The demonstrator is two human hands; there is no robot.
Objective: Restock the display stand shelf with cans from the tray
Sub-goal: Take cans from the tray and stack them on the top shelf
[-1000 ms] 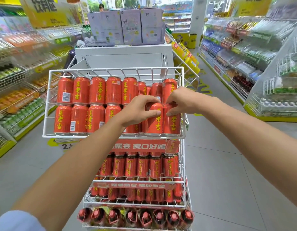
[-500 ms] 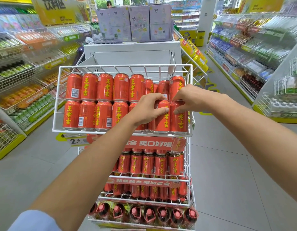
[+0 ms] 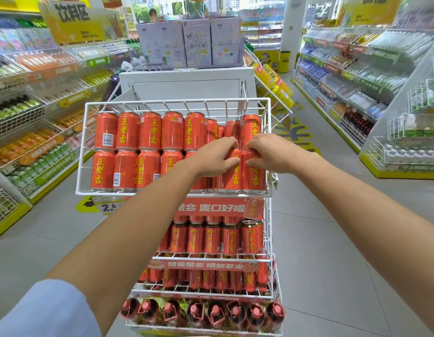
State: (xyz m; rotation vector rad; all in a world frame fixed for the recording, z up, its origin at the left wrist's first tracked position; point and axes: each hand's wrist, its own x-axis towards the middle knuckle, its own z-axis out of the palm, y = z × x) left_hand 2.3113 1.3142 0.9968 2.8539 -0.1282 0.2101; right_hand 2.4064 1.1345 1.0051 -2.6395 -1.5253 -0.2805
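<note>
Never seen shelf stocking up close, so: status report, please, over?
Left grip pinching front-row can, right grip pinching the can beside it. Both upright, right end of wire shelf. Nothing blocking.

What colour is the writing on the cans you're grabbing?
Yellow, on red cans. The head view shows it best.
</note>
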